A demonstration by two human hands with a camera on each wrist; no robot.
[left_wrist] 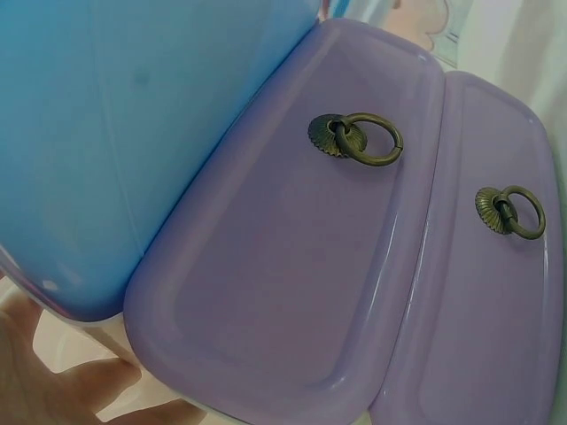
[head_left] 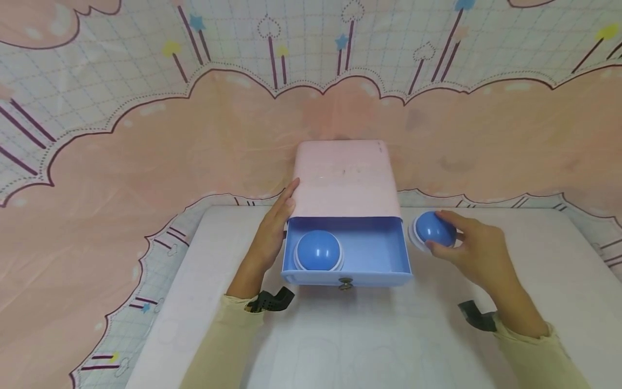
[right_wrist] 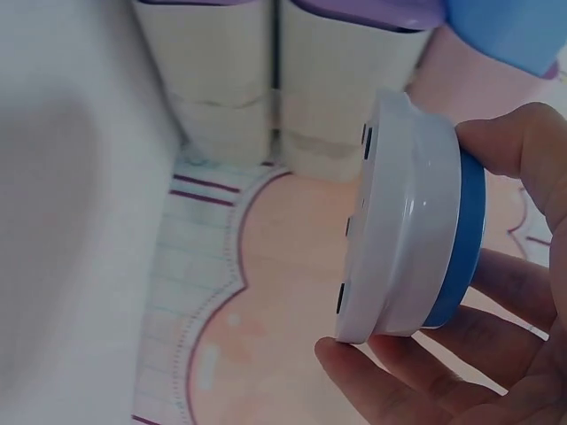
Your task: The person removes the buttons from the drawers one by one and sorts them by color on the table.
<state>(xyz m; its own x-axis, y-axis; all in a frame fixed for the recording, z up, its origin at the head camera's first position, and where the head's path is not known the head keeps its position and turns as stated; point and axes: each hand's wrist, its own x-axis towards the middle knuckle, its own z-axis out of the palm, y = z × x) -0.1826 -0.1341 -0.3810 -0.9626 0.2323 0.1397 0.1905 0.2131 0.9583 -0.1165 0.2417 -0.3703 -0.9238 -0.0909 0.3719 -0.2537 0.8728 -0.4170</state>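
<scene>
My right hand [head_left: 481, 251] pinches a round button [head_left: 434, 229] with a blue dome and a white base, to the right of the drawer. The right wrist view shows this button [right_wrist: 421, 221] edge-on, thumb and fingers around it, dark slots in its underside. A similar blue-domed button [head_left: 318, 250] sits in the left part of the pulled-out blue drawer [head_left: 374, 254]. The drawer belongs to a small cabinet [head_left: 345, 178] with a pink top. My left hand [head_left: 269, 232] rests against the cabinet's left side with fingers extended; part of it shows in the left wrist view.
Below the blue drawer are purple drawer fronts [left_wrist: 283, 239] with brass ring pulls [left_wrist: 370, 140], both pushed in. The cabinet stands on a white table [head_left: 335, 340]. A pink patterned cloth [head_left: 243, 146] hangs behind it and surrounds the table.
</scene>
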